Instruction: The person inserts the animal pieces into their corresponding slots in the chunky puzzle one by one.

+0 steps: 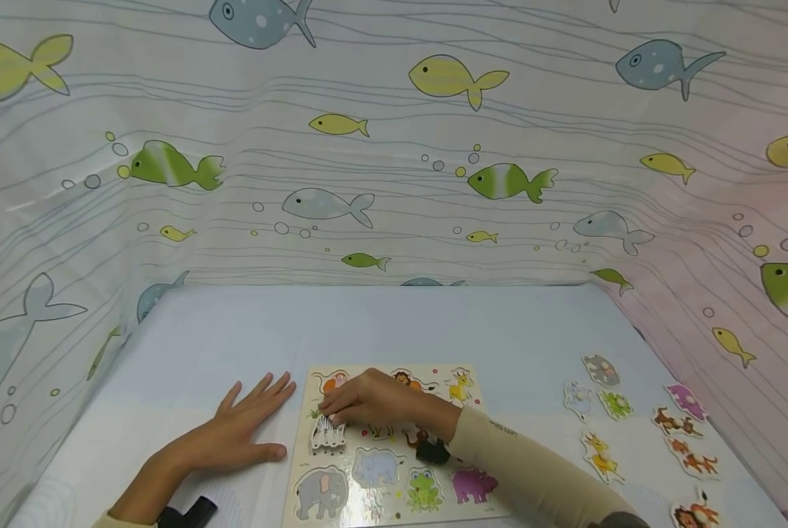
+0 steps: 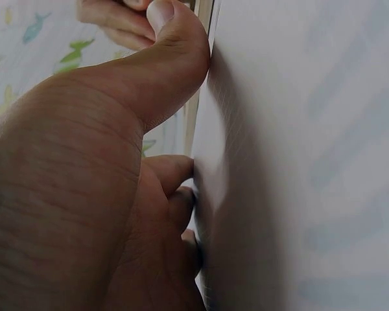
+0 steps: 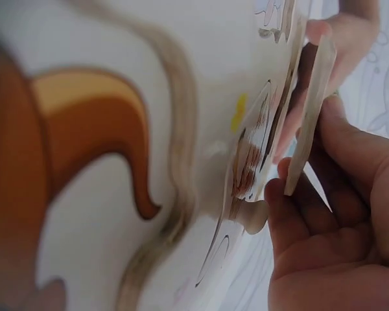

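1. Two bare hands show in my head view. The right hand (image 1: 381, 400) pinches the zebra piece (image 1: 328, 438) over the left side of the puzzle board (image 1: 370, 502); the left hand (image 1: 232, 436) lies just beside it on the white table (image 1: 367, 323), fingers spread apart.

2. In the left wrist view I see that hand's thumb and fingertips down at the tabletop, clasping nothing. Since it isn't gripping the board, I judge that a sideways push from the other hand could make the board slide.

3. In the right wrist view I get the zebra piece edge-on, clamped between thumb and fingers, its lower edge apart from the board. A knob (image 3: 251, 216) sits near the fingertips; brushing it might unseat its piece. Lowered crooked, the zebra could jam or twist loose.
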Available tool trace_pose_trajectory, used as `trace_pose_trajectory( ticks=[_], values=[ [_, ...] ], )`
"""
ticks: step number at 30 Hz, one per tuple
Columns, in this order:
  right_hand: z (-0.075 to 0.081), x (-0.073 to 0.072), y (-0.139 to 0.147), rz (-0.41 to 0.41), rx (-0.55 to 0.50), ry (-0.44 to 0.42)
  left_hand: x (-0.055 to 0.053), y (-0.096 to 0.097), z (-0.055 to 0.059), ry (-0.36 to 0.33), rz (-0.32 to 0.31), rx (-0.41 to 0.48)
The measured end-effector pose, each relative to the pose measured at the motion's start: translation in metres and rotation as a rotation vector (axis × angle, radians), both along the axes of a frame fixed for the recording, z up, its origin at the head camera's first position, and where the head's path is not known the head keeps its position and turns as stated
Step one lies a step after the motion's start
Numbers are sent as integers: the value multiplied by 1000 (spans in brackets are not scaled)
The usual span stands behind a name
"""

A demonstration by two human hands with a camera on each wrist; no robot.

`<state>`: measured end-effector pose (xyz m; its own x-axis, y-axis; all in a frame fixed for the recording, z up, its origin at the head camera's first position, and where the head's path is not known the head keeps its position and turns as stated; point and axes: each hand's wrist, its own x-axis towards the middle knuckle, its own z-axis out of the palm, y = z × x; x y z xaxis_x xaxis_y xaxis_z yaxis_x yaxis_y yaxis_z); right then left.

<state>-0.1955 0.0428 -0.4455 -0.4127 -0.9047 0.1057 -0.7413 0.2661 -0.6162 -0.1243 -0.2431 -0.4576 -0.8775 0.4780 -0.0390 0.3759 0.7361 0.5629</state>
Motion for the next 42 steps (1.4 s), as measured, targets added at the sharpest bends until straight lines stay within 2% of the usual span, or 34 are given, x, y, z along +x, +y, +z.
trace_pose_trajectory(
  ticks=[4, 11, 20, 35, 42],
  values=[
    [-1, 0, 0, -17, 2, 24, -1, 0, 2, -2, 1, -7],
    [-1, 1, -1, -43, 24, -6, -1, 2, 3, -9, 12, -9],
    [-2, 1, -1, -12, 65, 60, 0, 3, 3, -6, 22, -8],
    [0, 3, -3, 13, 96, 96, 0, 2, -1, 13, 12, 5],
    [1, 3, -5, 37, 131, 173, 0, 2, -3, 16, 4, 19]
  ],
)
